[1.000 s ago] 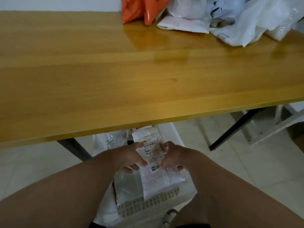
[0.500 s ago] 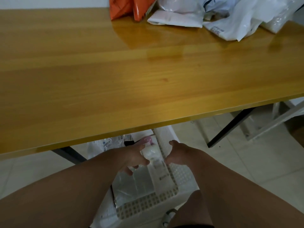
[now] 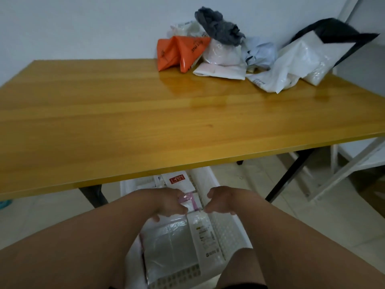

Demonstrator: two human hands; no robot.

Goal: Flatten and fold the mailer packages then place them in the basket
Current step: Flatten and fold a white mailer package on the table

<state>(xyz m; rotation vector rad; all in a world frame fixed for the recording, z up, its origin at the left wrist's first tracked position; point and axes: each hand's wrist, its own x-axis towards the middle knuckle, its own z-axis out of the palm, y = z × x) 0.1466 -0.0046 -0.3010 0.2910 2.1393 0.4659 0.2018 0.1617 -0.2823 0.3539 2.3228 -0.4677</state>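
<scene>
Both hands low over the white perforated plastic basket (image 3: 227, 230) of folded white plastic mailers (image 3: 173, 245) (below the tabletop's near edge): left hand (image 3: 168, 203) and right hand (image 3: 221, 200) loosely curled, gripping nothing.

A home room (plain walls): wooden table (image 3: 145, 113); tiled floor (image 3: 343, 222).

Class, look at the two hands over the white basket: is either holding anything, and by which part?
Neither visibly holds anything: left hand and right hand hover, fingers loosely curled, above folded white mailer packages in the white plastic basket.
</scene>
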